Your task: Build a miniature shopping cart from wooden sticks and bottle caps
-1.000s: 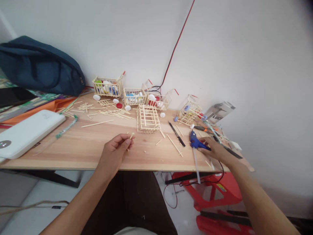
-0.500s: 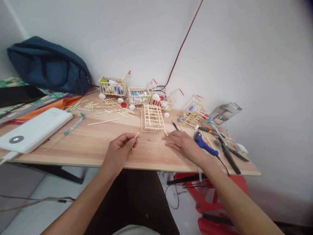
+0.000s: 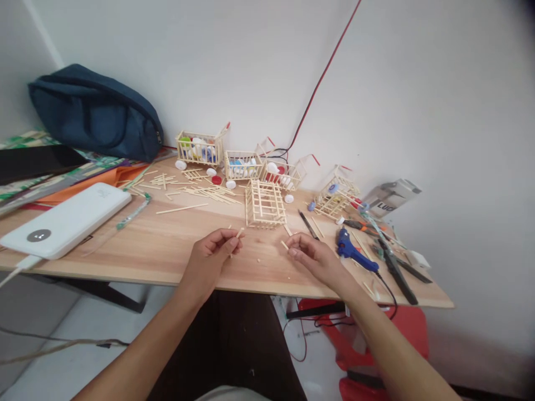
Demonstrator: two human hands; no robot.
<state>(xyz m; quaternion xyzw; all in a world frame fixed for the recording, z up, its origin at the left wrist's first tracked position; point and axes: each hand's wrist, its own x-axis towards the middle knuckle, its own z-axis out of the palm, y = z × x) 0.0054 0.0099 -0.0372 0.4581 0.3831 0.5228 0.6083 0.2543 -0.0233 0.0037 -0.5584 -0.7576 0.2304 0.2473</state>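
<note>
Small wooden sticks (image 3: 239, 233) are pinched between the thumb and fingers of my left hand (image 3: 215, 253), just above the table. My right hand (image 3: 311, 254) grips a short wooden stick (image 3: 285, 244), its tip pointing left toward the other hand. Between and beyond both hands stands a basket frame (image 3: 266, 205) of glued wooden sticks. A black pen-like tool (image 3: 308, 224) and a loose stick lie just past my right hand. To its right is a blue glue gun (image 3: 355, 250).
Along the wall stand small stick carts (image 3: 199, 149) with bottle-cap wheels, several filled with caps. Loose sticks (image 3: 209, 192) are scattered before them. A white power bank (image 3: 67, 220) and blue bag (image 3: 98, 114) sit left; pliers (image 3: 355, 224), black scissors-like tools (image 3: 399, 273) and a box (image 3: 390, 197) right.
My right hand has lifted a short stick off the table and turned, its fingers now closed on it. The left hand keeps its pinch. The whole view has shifted slightly.
</note>
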